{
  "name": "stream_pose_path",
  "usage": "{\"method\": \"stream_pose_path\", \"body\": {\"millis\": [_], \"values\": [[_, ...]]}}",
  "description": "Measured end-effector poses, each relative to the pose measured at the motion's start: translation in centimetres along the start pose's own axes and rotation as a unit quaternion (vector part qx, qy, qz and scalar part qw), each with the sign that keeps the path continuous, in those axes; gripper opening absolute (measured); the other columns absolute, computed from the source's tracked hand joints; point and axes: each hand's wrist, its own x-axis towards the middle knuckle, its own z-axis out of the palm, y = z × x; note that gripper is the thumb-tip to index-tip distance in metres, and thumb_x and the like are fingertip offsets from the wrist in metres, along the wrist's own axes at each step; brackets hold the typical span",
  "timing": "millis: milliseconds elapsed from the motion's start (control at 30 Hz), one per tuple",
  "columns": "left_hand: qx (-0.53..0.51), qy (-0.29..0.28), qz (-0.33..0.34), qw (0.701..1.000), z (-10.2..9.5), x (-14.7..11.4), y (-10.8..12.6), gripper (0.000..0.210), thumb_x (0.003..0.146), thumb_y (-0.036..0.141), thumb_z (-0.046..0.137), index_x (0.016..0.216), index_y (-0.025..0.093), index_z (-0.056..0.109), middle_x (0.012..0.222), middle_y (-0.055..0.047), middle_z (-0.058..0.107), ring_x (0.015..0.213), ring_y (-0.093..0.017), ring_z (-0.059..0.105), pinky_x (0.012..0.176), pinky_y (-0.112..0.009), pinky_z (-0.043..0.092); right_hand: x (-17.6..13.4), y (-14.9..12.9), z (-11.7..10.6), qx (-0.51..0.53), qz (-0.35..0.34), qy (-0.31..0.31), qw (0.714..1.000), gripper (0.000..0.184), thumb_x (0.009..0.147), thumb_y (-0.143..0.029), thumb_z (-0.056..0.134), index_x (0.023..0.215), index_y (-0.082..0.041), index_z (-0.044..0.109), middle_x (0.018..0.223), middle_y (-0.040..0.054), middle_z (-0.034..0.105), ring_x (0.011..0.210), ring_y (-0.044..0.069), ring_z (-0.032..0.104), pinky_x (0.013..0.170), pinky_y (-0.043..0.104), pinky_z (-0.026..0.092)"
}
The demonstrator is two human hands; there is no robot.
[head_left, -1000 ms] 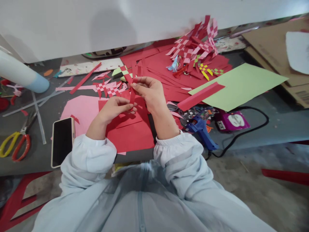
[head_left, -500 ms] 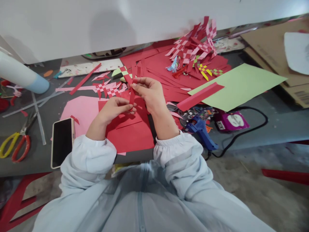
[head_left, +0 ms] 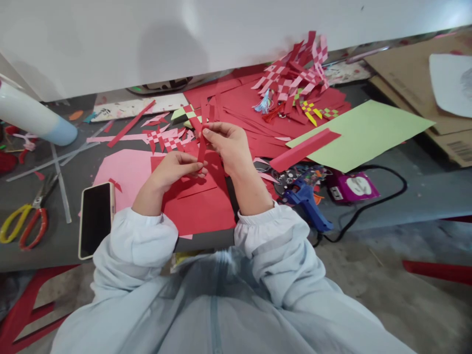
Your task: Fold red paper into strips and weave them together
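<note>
Between my two hands is a narrow red paper strip (head_left: 202,147). My left hand (head_left: 180,167) pinches its lower end between thumb and fingers. Higher up, my right hand (head_left: 226,140) grips the strip near its top, where the fold or crossing is partly hidden by the fingertips. Beneath both hands lie red paper sheets (head_left: 202,211), overlapping a pink sheet (head_left: 123,169) on the left. Just beyond the fingers are woven pink-and-red checkered paper pieces (head_left: 171,137) and a green-and-red woven piece (head_left: 191,114).
At left are pliers (head_left: 37,206) with yellow and red handles, a phone (head_left: 96,219) and a white-blue cylinder (head_left: 40,115). To the right lie a blue glue gun (head_left: 308,201), a purple box (head_left: 352,186), a green sheet (head_left: 361,132) and cardboard (head_left: 409,73). A woven paper pile (head_left: 295,71) sits behind.
The whole view has shifted slightly. Both hands keep nearly the same hold on the red strip, with no other clear change.
</note>
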Motion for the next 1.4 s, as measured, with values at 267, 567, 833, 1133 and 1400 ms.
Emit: {"method": "stream_pose_path", "body": {"millis": [267, 567, 833, 1133, 1400], "values": [[-0.023, -0.001, -0.034, 0.999, -0.27, 0.11, 0.01, 0.034, 0.061, 0.042, 0.092, 0.077, 0.014, 0.080, 0.080, -0.008, 0.080, 0.069, -0.017, 0.076, 0.069, -0.024, 0.059, 0.05, 0.14, -0.02, -0.004, -0.007, -0.013, 1.000, 0.014, 0.069, -0.024, 0.077, 0.078, -0.017, 0.069, 0.071, -0.0028, 0.070, 0.065, 0.008, 0.061, 0.062, 0.021, 0.052], [-0.020, -0.006, -0.040, 0.999, -0.27, 0.17, -0.05, 0.037, 0.062, 0.043, 0.091, 0.079, 0.013, 0.079, 0.091, -0.013, 0.081, 0.073, -0.018, 0.076, 0.076, -0.027, 0.061, 0.06, 0.08, -0.23, -0.037, -0.003, -0.013, 0.999, 0.013, 0.073, -0.026, 0.077, 0.081, -0.019, 0.069, 0.074, -0.0018, 0.070, 0.070, 0.009, 0.063, 0.068, 0.023, 0.055], [-0.019, -0.007, -0.043, 0.999, -0.31, 0.12, -0.11, 0.039, 0.063, 0.044, 0.090, 0.084, 0.013, 0.079, 0.093, -0.013, 0.080, 0.074, -0.019, 0.076, 0.075, -0.028, 0.061, -0.26, -0.35, 0.20, 0.003, 0.002, -0.003, 1.000, 0.010, 0.071, -0.019, 0.076, 0.076, -0.018, 0.069, 0.068, -0.0033, 0.069, 0.063, 0.007, 0.061, 0.061, 0.020, 0.052], [-0.014, -0.015, -0.037, 0.999, -0.28, 0.10, -0.03, 0.035, 0.066, 0.042, 0.088, 0.080, 0.012, 0.078, 0.092, -0.014, 0.080, 0.074, -0.019, 0.076, 0.077, -0.030, 0.062, -0.21, -0.37, 0.33, -0.027, 0.005, -0.001, 1.000, 0.005, 0.074, -0.018, 0.073, 0.078, -0.018, 0.070, 0.070, -0.0032, 0.069, 0.065, 0.007, 0.061, 0.063, 0.020, 0.052], [0.006, -0.008, -0.046, 0.999, -0.17, 0.00, 0.19, 0.033, 0.067, 0.043, 0.088, 0.079, 0.013, 0.078, 0.092, -0.014, 0.080, 0.075, -0.020, 0.077, 0.068, -0.026, 0.059, -0.25, -0.41, 0.44, -0.029, 0.011, -0.002, 1.000, 0.005, 0.074, -0.017, 0.072, 0.077, -0.019, 0.068, 0.069, -0.0036, 0.069, 0.065, 0.008, 0.060, 0.062, 0.021, 0.052]]}}
